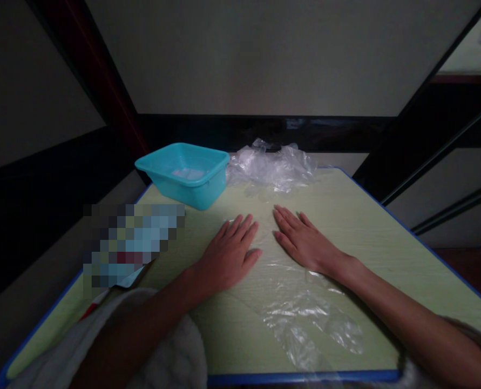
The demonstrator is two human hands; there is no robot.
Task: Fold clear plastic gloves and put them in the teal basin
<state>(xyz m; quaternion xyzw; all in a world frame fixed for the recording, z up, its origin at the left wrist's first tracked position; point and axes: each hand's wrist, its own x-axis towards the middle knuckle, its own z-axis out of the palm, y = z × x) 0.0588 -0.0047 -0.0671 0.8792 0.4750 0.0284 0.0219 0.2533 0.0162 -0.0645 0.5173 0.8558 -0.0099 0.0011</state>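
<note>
A thin clear plastic bag (292,305) lies spread on the table. Its lower part is crinkled and splits into two strips towards the front edge. My left hand (230,254) rests palm down on the left side of the upper part, fingers outstretched and thumb apart. Across from it, my right hand (303,237) lies flat, palm down, with its fingers pointing up and to the left. Neither hand grips anything. Where the bag's upper edge runs is hard to make out.
At the back left stands a turquoise plastic basin (208,192) with something pale inside. Beside it is a heap of crumpled clear plastic (272,167). A blurred-out flat item (143,237) lies at the left. The pale table (386,259) has a blue edge; a wall rises behind.
</note>
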